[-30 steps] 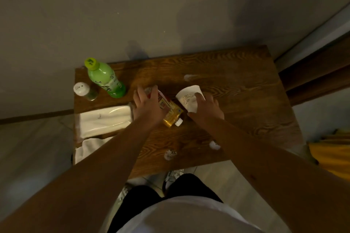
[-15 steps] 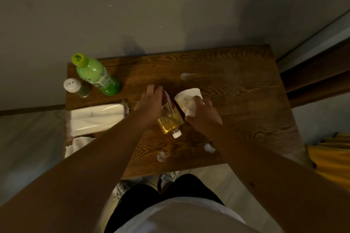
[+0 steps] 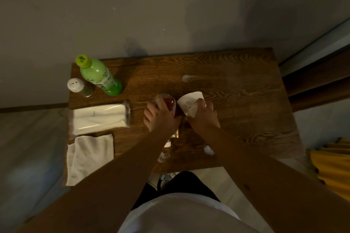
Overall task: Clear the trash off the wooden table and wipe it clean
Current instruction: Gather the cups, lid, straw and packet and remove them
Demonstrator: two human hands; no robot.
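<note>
Both hands are gathering trash mid-table: my left hand (image 3: 161, 117) grips a small amber bottle (image 3: 175, 134), my right hand (image 3: 203, 117) holds the paper cup (image 3: 190, 105). Next I'd lift both off the wooden table (image 3: 236, 100); crumpled scraps (image 3: 208, 150) remain.

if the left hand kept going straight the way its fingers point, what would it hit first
Past the bottle it grips, the left hand meets bare table, then the wall. Depth is uncertain.

L hand (image 3: 161, 117) slid up over red-topped bottle (image 3: 170, 105); cloth (image 3: 89, 157) now visible.
</note>
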